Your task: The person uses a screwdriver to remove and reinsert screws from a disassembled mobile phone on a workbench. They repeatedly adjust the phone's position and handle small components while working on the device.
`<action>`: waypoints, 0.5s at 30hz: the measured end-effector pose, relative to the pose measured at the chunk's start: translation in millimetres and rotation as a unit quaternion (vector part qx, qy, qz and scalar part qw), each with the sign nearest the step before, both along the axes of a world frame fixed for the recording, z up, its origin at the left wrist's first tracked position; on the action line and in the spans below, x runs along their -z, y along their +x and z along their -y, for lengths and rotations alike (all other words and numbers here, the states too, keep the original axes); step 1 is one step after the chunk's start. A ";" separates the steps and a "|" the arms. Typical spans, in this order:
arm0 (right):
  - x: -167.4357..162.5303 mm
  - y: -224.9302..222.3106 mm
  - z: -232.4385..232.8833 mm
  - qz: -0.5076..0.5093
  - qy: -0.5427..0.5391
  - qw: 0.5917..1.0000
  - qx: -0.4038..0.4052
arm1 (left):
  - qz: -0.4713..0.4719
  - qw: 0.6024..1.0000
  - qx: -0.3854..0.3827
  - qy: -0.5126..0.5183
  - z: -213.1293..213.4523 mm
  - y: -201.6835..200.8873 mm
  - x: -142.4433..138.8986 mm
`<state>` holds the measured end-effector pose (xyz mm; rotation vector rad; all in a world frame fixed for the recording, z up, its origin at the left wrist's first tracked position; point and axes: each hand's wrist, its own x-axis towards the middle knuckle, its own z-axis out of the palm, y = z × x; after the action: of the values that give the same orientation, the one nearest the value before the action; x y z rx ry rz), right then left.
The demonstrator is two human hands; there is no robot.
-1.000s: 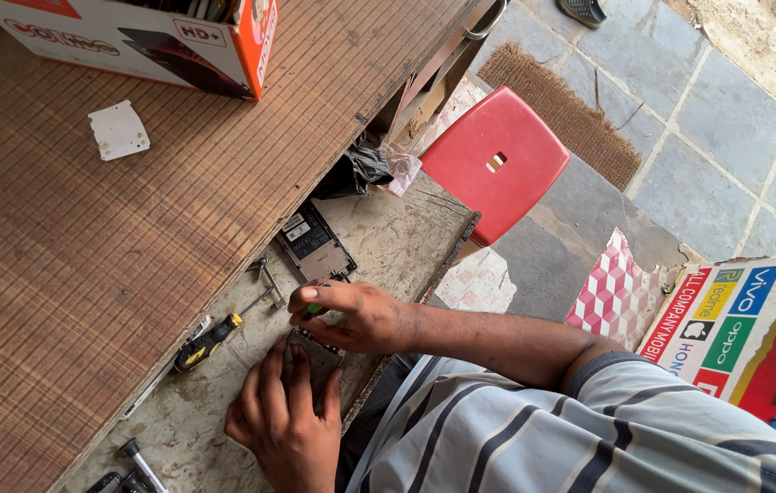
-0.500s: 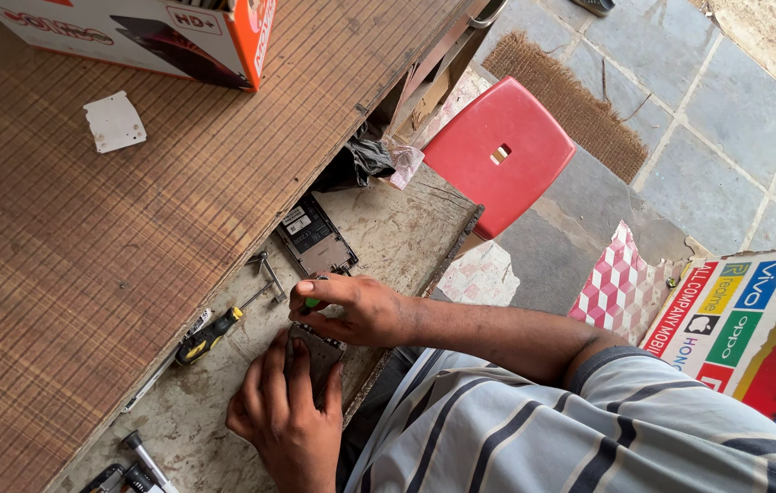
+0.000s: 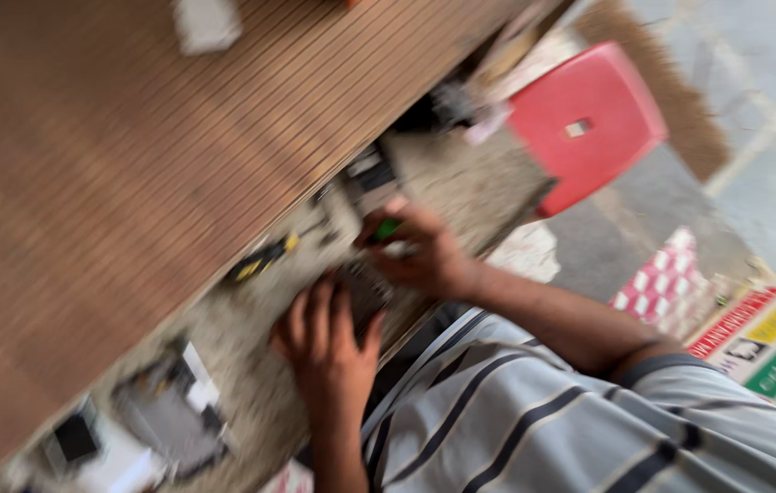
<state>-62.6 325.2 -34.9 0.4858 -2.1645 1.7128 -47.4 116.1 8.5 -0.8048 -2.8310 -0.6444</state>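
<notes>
Pressed flat, the left hand [image 3: 324, 351] pins a small dark device [image 3: 362, 290] to the grey bench [image 3: 470, 183] near its front edge, fingers spread over the device's near end. Just beyond it, the right hand [image 3: 420, 251] is closed on a green-handled tool [image 3: 386, 229], whose tip is lost in the motion blur. Both forearms come up from a striped shirt [image 3: 534, 411] at the bottom of the view. On the bench to the left lies a yellow-and-black tool [image 3: 260, 260], and a grey opened unit [image 3: 169, 415] sits near the left front corner. Farther back, a dark part [image 3: 370, 173] rests against the brown ribbed shelf [image 3: 132, 164] overhanging the bench. Past the bench's right end stands a red stool [image 3: 589, 119].
</notes>
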 end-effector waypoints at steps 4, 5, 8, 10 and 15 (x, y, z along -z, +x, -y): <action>-8.1 1.6 12.7 -0.001 0.014 1.000 0.027 | 0.000 1.000 0.005 0.009 8.4 3.3 2.4; -10.3 -1.5 12.7 -0.008 0.010 1.000 -0.001 | -0.003 1.000 0.003 0.015 8.9 4.0 3.1; -14.7 -4.9 12.1 -0.007 0.033 0.998 -0.044 | 0.011 1.000 0.001 0.015 11.3 5.0 5.5; -14.1 -6.2 14.4 -0.009 0.057 0.998 -0.034 | 0.003 0.999 0.000 0.039 11.9 4.2 9.9; -14.3 -4.9 21.8 -0.037 0.174 0.984 0.017 | 0.005 1.000 -0.004 0.024 19.2 10.2 23.1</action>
<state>-67.5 303.3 -20.6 0.5865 -2.4105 1.2776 -37.2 96.8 -14.6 -0.7838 -2.8155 -0.7140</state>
